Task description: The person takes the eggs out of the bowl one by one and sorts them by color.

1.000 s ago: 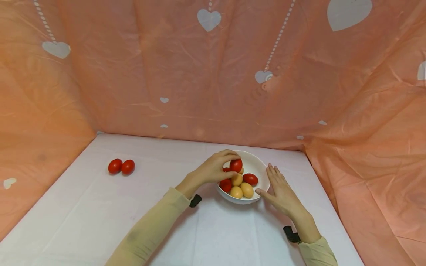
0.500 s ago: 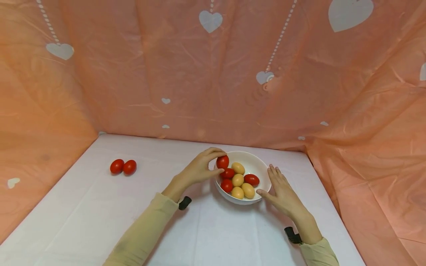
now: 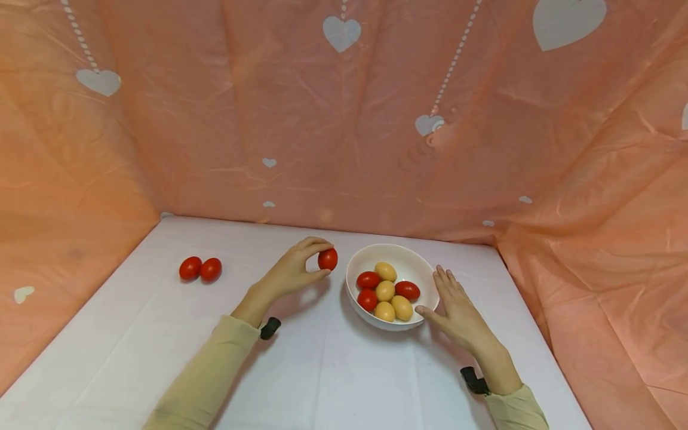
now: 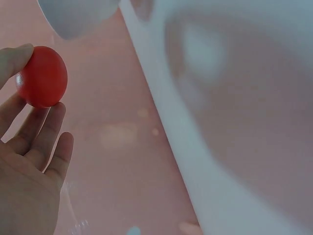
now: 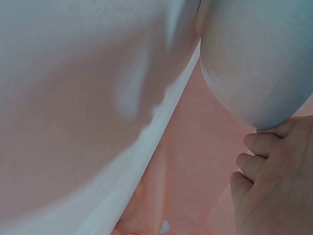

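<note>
My left hand (image 3: 292, 266) pinches a red egg (image 3: 328, 259) between thumb and fingers, to the left of the white bowl (image 3: 352, 263). In the left wrist view, that smooth egg (image 4: 45, 77) sits between the thumb and fingertips. Inside the bowl lie several yellow eggs (image 3: 384, 291) and a few red eggs (image 3: 407, 291). My right hand (image 3: 457, 313) rests along the bowl's right side, fingers straight and thumb by the near rim. From the right wrist, the bowl's outer wall (image 5: 254, 63) shows against the fingers (image 5: 257, 144).
Two more red eggs (image 3: 200, 270) lie side by side at the left rear of the white-covered table (image 3: 134, 340). Orange cloth (image 3: 301, 125) with white hearts hangs behind and along both sides.
The left hand has lifted a red egg out of the bowl and carried it left past the rim. The right hand has stayed at the bowl's side.
</note>
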Available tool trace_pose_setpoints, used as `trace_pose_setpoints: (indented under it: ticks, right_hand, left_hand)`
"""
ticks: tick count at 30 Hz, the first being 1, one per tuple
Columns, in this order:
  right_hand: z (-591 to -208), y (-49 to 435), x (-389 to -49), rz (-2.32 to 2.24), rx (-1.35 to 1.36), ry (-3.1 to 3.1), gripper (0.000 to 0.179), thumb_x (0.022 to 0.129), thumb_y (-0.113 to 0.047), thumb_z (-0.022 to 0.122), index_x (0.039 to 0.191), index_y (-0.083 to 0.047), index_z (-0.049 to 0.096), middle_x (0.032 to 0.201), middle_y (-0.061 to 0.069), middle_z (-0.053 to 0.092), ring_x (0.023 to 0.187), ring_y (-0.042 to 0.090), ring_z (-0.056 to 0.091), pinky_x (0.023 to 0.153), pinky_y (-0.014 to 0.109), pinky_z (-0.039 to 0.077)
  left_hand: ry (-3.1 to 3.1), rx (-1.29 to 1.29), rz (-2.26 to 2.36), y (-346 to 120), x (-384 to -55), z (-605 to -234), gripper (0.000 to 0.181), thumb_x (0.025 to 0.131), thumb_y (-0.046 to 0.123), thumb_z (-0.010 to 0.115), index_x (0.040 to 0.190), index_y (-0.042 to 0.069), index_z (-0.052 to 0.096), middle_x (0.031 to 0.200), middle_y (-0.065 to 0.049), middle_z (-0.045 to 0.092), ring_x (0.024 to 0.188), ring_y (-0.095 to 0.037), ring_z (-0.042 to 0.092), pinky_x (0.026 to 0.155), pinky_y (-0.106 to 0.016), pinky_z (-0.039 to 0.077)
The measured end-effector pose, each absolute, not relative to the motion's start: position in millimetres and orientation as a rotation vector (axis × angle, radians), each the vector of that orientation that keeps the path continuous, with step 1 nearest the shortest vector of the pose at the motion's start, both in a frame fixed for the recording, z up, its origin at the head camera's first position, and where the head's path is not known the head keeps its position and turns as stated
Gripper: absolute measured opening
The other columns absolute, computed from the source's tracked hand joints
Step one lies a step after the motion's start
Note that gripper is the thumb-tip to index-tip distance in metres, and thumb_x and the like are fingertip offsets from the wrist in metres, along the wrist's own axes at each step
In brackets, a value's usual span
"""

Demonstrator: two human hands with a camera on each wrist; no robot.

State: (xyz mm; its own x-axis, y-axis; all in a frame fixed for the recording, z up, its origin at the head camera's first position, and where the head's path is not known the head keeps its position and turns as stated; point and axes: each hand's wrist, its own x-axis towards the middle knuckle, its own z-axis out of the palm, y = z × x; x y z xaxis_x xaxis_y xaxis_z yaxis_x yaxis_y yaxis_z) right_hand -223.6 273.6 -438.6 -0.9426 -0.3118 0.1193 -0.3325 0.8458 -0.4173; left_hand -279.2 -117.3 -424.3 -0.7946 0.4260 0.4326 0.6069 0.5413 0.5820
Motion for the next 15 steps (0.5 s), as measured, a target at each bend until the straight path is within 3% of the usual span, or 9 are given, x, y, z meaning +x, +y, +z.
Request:
trace_pose_setpoints:
  ticks: [15]
  right_hand:
    - [-439, 274, -224, 0.686, 0.518, -2.977, 0.102, 0.097, -0.057, 0.065, 0.162, 0.006, 0.020, 0.171, 0.024, 0.014, 0.158, 0.044, 0.008, 0.125, 0.062, 0.013]
  left_hand:
    - [-2.691, -0.812, -0.871, -175, -276, -435, 0.053, 0.088, 0.010, 0.082, 0.137, 0.002, 0.064, 0.140, -0.015, 0.059, 0.130, -0.037, 0.057, 0.110, -0.055, 0.046]
